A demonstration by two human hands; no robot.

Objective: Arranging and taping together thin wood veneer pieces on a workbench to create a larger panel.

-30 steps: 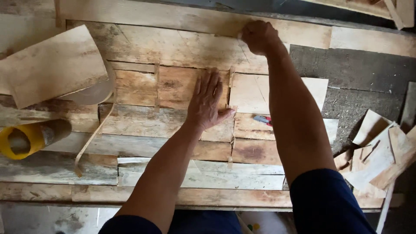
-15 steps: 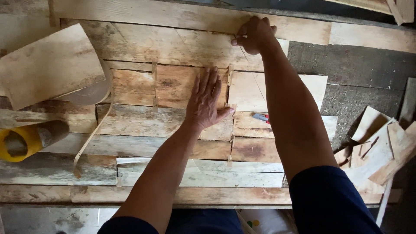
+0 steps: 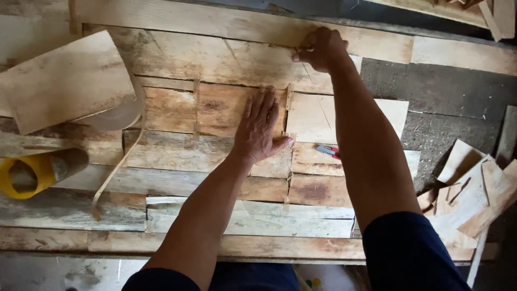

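While the left hand (image 3: pixel 261 129) lies open and flat on a thin wood sheet (image 3: pixel 226 110) running left to right, the right hand (image 3: pixel 320 48), beyond it, seems closed, perhaps pinching that sheet's far edge.

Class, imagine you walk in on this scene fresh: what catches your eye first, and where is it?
Two bare forearms reach over patchwork wood veneer sheets. The left hand presses flat at the centre; the right hand, fist closed, works at the far edge. At the left edge lies a yellow roll.
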